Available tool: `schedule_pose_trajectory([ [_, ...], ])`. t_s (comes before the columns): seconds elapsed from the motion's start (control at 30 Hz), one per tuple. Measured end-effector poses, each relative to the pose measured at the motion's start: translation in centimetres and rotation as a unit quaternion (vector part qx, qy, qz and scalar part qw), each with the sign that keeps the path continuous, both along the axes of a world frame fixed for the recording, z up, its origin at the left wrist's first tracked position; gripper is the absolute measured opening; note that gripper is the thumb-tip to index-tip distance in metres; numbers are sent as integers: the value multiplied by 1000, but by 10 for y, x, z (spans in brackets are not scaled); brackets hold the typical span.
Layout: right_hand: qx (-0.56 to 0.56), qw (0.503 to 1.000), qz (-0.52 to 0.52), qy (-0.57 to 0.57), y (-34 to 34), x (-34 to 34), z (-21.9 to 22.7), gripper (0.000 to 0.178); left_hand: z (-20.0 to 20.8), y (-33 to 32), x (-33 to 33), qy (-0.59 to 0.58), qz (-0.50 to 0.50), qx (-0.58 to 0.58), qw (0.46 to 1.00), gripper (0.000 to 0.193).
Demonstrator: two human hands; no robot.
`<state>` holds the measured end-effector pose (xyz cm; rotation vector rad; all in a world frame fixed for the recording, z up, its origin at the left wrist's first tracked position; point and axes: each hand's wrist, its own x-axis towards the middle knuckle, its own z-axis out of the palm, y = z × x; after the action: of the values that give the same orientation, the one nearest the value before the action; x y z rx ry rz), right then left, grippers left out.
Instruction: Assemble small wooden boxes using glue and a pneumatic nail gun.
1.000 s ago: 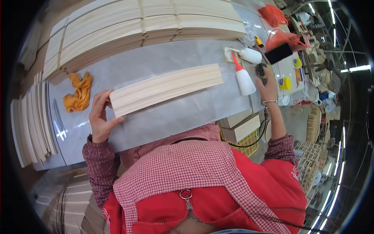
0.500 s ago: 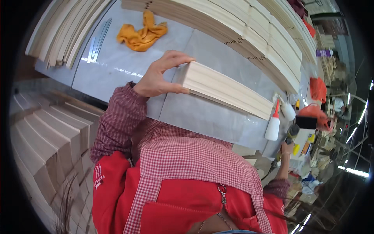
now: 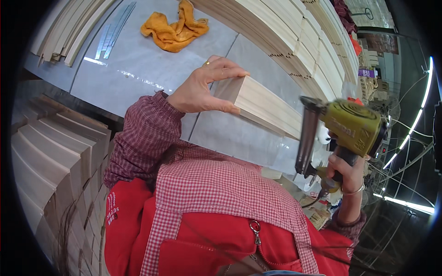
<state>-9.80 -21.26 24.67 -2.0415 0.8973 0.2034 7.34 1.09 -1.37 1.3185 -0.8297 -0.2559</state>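
My left hand [image 3: 209,87] grips the near left end of a pale wooden block or stack of strips [image 3: 271,106], thumb on one side and fingers on the other. That wood lies lengthwise on the grey table [image 3: 138,78], running off to the right. At the right my right hand [image 3: 343,170] is wrapped round the handle of a yellow-green and black nail gun [image 3: 352,126], raised beside the wood's far end. The tool's dark magazine covers part of that end. A hose leads down from its handle.
An orange cloth [image 3: 175,30] lies at the back left, near thin clear strips [image 3: 115,30]. Long stacks of wooden boards [image 3: 294,32] fill the back. More wood pieces are stacked at the left [image 3: 50,156] and far left [image 3: 73,27]. Cluttered shelving stands at the right.
My right hand has lifted the nail gun from low at the right side up next to the wood. My left hand keeps its grip on the wood's end; the view has shifted slightly.
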Motion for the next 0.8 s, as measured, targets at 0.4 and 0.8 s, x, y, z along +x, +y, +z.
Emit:
schedule_pose_trajectory([
  [0.4, 3, 976, 161, 144, 48, 73, -8, 12, -1, -1, 0, -1, 2, -28, 1000, 68],
  [0.8, 1, 973, 176, 149, 46, 78, -13, 13, 0, -5, 1, -15, 17, -44, 999, 61],
])
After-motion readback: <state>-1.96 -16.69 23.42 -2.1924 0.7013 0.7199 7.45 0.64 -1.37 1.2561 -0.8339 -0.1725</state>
